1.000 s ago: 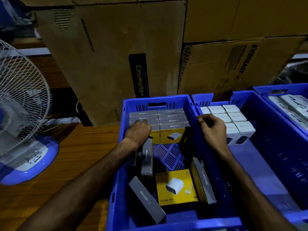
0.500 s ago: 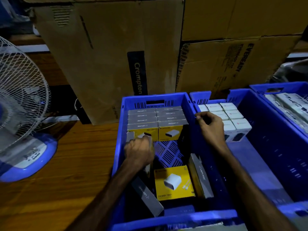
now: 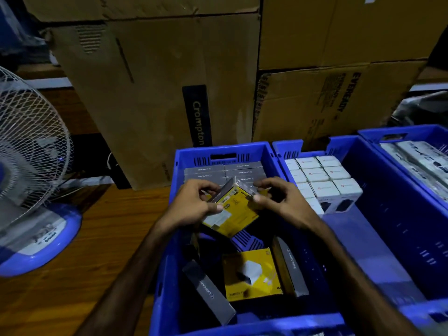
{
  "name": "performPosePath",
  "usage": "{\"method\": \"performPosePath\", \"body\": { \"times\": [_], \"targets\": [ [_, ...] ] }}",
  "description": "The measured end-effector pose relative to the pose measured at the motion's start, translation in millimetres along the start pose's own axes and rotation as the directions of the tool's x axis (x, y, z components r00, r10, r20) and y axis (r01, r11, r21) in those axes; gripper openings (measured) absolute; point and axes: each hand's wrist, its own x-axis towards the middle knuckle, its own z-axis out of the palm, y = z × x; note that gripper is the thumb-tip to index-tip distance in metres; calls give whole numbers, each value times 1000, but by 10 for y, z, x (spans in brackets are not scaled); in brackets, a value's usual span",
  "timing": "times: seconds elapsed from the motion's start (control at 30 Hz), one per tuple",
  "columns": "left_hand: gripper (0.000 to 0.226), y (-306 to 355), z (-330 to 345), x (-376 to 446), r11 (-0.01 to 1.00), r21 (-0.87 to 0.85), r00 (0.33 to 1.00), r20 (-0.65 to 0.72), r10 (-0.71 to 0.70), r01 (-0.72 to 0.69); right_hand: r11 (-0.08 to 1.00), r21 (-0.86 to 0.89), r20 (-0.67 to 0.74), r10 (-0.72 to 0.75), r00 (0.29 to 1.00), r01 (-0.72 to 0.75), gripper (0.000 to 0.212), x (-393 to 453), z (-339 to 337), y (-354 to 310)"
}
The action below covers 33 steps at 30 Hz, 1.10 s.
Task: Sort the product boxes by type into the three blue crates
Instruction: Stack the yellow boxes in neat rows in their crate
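Both hands hold one yellow and grey charger box [image 3: 231, 212] tilted above the left blue crate [image 3: 218, 151]. My left hand [image 3: 194, 204] grips its left edge, my right hand [image 3: 278, 200] its top right corner. Behind it, grey-topped boxes [image 3: 223, 172] stand in neat rows at the crate's far end. Loose in the near part lie another yellow box [image 3: 252, 275] and two grey-edged boxes [image 3: 208, 292] on their sides. The middle blue crate [image 3: 378, 202] holds white boxes [image 3: 322, 175] in rows at its far end. The right blue crate [image 3: 397, 132] holds pale flat boxes [image 3: 421, 161].
Large cardboard cartons [image 3: 150, 93] stand stacked right behind the crates. A white and blue table fan [image 3: 29, 180] stands at the left on the wooden table [image 3: 84, 251].
My left hand lifted a yellow box out of the left crate and my right hand came off the crate wall to grip it too. The camera moved a little closer.
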Motion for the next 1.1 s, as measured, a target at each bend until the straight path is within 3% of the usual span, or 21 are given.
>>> {"method": "performPosePath", "body": {
  "times": [0.07,0.17,0.23,0.3,0.33,0.43,0.47,0.53,0.6,0.67,0.77,0.83,0.9,0.97,1.1],
  "targets": [
    [45,2,7,7,999,-25,1000,-16,20,-20,997,-79,25,-24,999,25,58,1,1,20],
    [47,14,65,-11,994,-94,994,-103,49,-59,976,-161,-46,-154,987,145,46,20,59,16],
    [45,13,175,-30,968,-243,961,-275,-11,-59,917,-288,-137,-326,935,278,36,-6,158,-55],
    [33,50,286,-86,870,-491,909,-382,-168,-46,817,-439,-187,-490,851,374,29,-67,269,-145],
    [26,112,318,-125,780,-625,905,-343,-251,-21,766,-498,-196,-556,808,407,28,-97,313,-180],
    [44,253,311,-162,455,-871,945,34,-326,188,641,-589,-155,-687,710,492,25,-156,372,-207],
    [50,284,267,-164,413,-878,952,135,-275,244,606,-603,-120,-712,692,518,24,-163,386,-204],
    [53,306,220,-131,430,-867,964,190,-186,254,569,-618,-57,-720,692,542,28,-167,424,-199],
    [38,302,194,-83,503,-846,973,77,-215,178,611,-601,-29,-661,750,515,46,-168,440,-189],
    [23,248,141,-42,624,-777,974,-71,-214,80,718,-547,-118,-576,809,431,64,-150,376,-188],
    [40,169,-5,7,887,-458,986,-163,-25,-53,868,-438,-396,-422,816,236,45,-62,141,-124],
    [51,97,-17,56,984,-139,990,-97,101,-114,908,-418,-511,-254,821,21,38,1,-24,22],
    [59,25,71,126,989,70,991,-8,130,-130,893,-397,-507,-21,862,-212,41,23,-109,188],
    [65,-50,214,223,973,150,984,72,164,-173,868,-367,-425,162,890,-333,47,22,-127,273],
    [58,-79,530,402,918,243,947,146,286,-314,828,-407,-434,196,880,-385,48,47,-111,225]
  ]
}}
